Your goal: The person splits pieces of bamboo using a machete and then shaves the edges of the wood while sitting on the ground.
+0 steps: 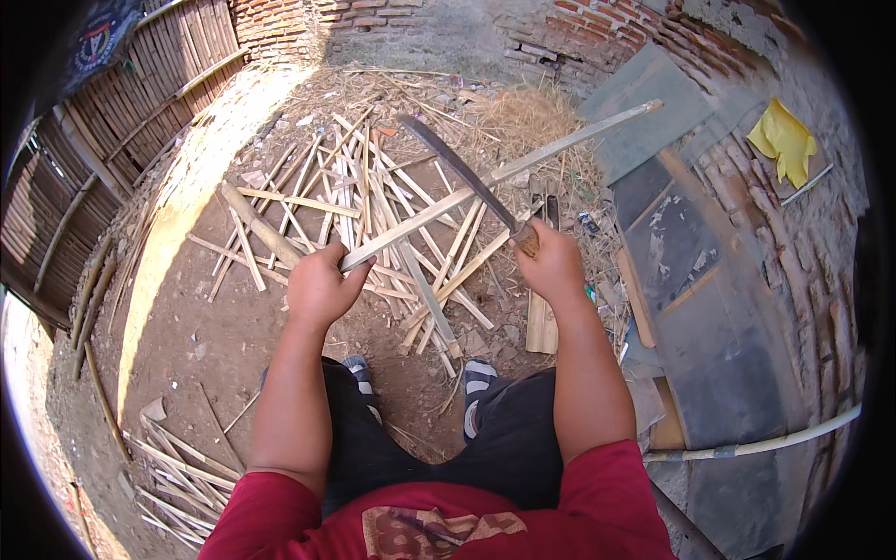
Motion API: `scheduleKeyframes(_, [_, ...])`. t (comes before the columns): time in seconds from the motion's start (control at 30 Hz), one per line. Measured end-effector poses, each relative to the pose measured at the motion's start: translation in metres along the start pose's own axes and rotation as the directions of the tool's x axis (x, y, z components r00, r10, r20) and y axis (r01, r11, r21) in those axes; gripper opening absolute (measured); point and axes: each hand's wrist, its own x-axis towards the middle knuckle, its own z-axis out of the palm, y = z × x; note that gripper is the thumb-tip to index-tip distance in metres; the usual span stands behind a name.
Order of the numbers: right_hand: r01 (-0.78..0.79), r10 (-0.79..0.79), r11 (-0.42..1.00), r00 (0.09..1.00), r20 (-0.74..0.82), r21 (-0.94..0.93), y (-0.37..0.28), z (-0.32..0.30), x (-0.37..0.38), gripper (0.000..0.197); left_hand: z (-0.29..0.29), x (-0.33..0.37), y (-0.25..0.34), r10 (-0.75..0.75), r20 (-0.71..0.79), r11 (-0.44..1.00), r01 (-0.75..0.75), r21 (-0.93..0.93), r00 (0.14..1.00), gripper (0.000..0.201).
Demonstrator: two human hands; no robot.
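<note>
My left hand is closed round the near end of a long split bamboo strip, which slants away to the far right. In my right hand is the wooden handle of a machete with a dark, slightly curved blade. Its blade points far left and crosses the strip near the middle; whether it bites into the strip, I cannot tell. Under both hands lies a loose heap of split bamboo strips on the dirt. A thicker round piece of wood lies beyond my left hand.
More strips lie at the near left. A woven bamboo fence bounds the left, a brick wall the far side. Dark flat panels lean along the right, with a yellow sheet above. Dry straw lies beyond the heap.
</note>
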Motion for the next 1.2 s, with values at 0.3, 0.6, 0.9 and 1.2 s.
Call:
scheduleKeyframes(0.3, [0.39,-0.372,0.914,0.915,0.155,-0.111,-0.045,0.013,-0.027,0.028,0.011,-0.001,-0.015,0.068,-0.038,0.996,-0.07,-0.048,0.997,0.043])
scheduleKeyframes(0.6, [-0.043,0.055,0.982,0.996,-0.064,0.185,0.002,-0.001,-0.003,0.032,-0.017,0.0,-0.021,-0.008,-0.077,0.999,0.011,0.048,0.997,0.038])
scheduleKeyframes(0.9, [0.386,-0.379,0.921,0.919,0.113,-0.049,-0.051,0.016,-0.023,0.023,-0.015,-0.002,-0.024,0.016,-0.073,0.999,-0.019,-0.051,0.997,0.038])
scheduleKeyframes(1.2, [0.144,-0.142,0.987,0.989,-0.03,0.068,-0.021,0.021,-0.008,0.028,-0.021,0.0,-0.023,-0.071,-0.069,0.997,0.07,-0.012,0.995,0.037])
